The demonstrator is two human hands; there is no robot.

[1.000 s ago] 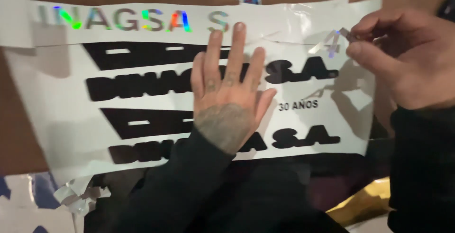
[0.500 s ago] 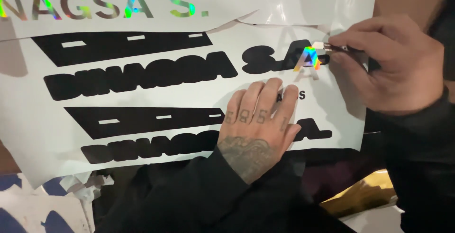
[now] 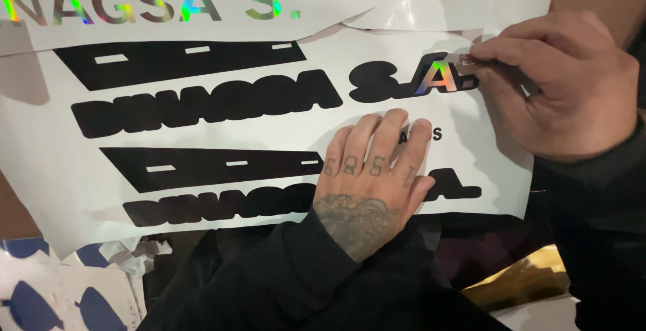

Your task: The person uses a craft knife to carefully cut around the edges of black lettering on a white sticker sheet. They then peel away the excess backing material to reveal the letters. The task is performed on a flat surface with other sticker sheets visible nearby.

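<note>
A big white sticker sheet (image 3: 269, 190) with black shapes fills the middle; a shiny rainbow strip (image 3: 155, 5) lies at eleven o'clock.

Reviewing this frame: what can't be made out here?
Head view:
- Part of the black lettering on the white sheet: covered by the left hand.
- How the holographic letter is gripped: right hand hides its far end.
- Holographic strip: cut off at left edge.

White vinyl decal sheet with holographic letter

White decal sheet (image 3: 269, 122) lies flat, printed with black bars and black lettering. Small holographic letter cutout (image 3: 441, 77), rainbow-sheened, sits over the black lettering near the sheet's upper right, slightly tilted.
</note>
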